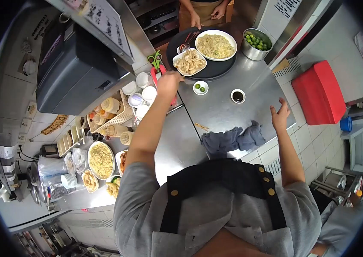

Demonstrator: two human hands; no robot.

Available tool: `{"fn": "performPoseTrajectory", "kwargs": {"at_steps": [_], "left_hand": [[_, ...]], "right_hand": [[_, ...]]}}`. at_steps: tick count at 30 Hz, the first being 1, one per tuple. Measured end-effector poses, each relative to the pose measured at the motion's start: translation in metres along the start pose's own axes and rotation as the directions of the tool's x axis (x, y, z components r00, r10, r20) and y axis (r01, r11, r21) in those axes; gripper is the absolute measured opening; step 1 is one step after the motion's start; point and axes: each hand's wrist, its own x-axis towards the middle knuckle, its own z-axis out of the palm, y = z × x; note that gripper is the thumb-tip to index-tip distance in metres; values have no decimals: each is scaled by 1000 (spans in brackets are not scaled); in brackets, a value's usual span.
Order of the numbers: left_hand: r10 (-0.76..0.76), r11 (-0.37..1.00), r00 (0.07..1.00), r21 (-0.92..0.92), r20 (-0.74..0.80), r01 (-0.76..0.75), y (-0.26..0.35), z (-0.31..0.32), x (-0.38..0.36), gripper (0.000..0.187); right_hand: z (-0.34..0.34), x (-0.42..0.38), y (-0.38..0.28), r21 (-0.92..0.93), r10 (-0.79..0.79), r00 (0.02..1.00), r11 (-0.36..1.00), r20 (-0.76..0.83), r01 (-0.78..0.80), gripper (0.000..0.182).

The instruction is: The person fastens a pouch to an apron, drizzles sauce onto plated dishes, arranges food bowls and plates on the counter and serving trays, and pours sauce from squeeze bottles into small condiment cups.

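Note:
My left hand [170,84] is at the near left rim of a round black tray [216,73], beside red handles [158,73]. Its fingers look curled, but what they hold, if anything, is hidden. On the tray are a white oval dish of fried rice [216,46], a white dish of pale dumpling-like food [189,62] and spoons [184,46]. My right hand [281,113] hovers with fingers apart over the counter's right edge, holding nothing. Between my hands are a small dish of green citrus [200,88] and a small bowl of dark sauce [238,96].
Another person's hand [195,19] touches the tray's far rim. A metal pot of green citrus [256,43] stands right of it. Dark cloths [234,139] lie at the near edge. Sauce bottles [112,105], green scissors [155,59] and more rice [101,160] are left. A red bin [320,92] stands right.

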Motion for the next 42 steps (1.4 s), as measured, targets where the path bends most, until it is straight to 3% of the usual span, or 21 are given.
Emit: {"fn": "performPoseTrajectory", "kwargs": {"at_steps": [4, 7, 8, 11, 12, 14, 16, 18, 20, 22, 24, 25, 27, 28, 30, 31, 32, 36, 38, 40, 42], "left_hand": [[90, 992, 994, 78, 66, -95, -6, 52, 18, 9], [2, 996, 992, 85, 123, -12, 1, 58, 17, 15], [-46, 997, 982, 72, 181, 33, 3, 57, 13, 25], [-210, 977, 978, 28, 3, 210, 31, 35, 3, 89], [-282, 958, 959, -52, 17, 283, 46, 9, -3, 80], [-254, 964, 967, -81, -10, 252, 51, -38, -32, 67], [-318, 943, 948, -108, -21, 314, 51, -88, -64, 59], [-406, 908, 911, -142, -76, 393, 45, -128, -100, 39], [-520, 844, 854, -148, 14, 516, 29, -167, -132, 35], [-557, 831, 830, -31, -42, 556, 6, -199, -162, 33], [-522, 837, 839, 96, -154, 538, -28, -227, -192, 30], [-600, 787, 785, 62, -154, 614, -46, -240, -203, 29], [-709, 697, 688, -9, -158, 717, -86, -263, -222, 28], [-745, 661, 646, -48, -164, 749, -107, -272, -229, 28], [-776, 629, 607, -157, -170, 761, -146, -287, -233, 28], [-768, 641, 613, -245, -187, 728, -176, -286, -237, 27], [-760, 647, 617, -331, -205, 687, -207, -278, -240, 26], [-763, 638, 621, -363, -178, 679, -277, -266, -220, 24], [-778, 612, 593, -35, -207, 790, -295, -260, -209, 23], [-767, 618, 620, 69, -167, 783, -309, -252, -204, 27], [-794, 518, 583, 309, -173, 798, -302, -244, -193, 29]], "right_hand": [[31, -15, -14, 67, -112, 988, 992, 110, 105, 58], [58, -26, -62, 196, -249, 949, 958, 193, 211, 56], [67, -31, -84, 208, -271, 938, 951, 216, 227, 56], [93, -28, -159, 402, -536, 819, 809, 204, 429, 29], [104, -25, -185, 404, -631, 751, 749, 196, 525, 20], [125, -26, -244, 382, -746, 643, 653, 172, 655, 17], [152, -29, -302, 310, -875, 481, 475, 63, 824, 18], [186, -28, -351, 208, -954, 288, 299, 80, 931, 16], [228, -31, -389, -67, -975, 209, 203, 82, 977, 19], [268, -32, -416, -43, -949, 188, 183, 254, 982, 31], [301, -25, -437, 47, -850, 238, 294, 471, 955, 35], [316, -22, -445, 70, -807, 246, 333, 536, 940, 37], [333, -20, -450, -95, -834, 388, 383, 393, 919, 44], [335, -20, -452, -95, -835, 387, 382, 391, 919, 44], [308, -21, -461, 88, -859, 454, 484, 237, 870, 42], [262, -30, -482, 131, -781, 529, 594, 333, 794, 43], [267, -29, -482, 128, -785, 523, 587, 332, 799, 43], [276, -23, -476, -14, -869, 425, 437, 254, 900, 39], [274, -24, -474, -62, -870, 416, 415, 265, 908, 39], [279, -26, -471, -183, -917, 288, 244, 277, 952, 36], [281, -23, -470, -241, -930, 226, 158, 288, 958, 35]]}}
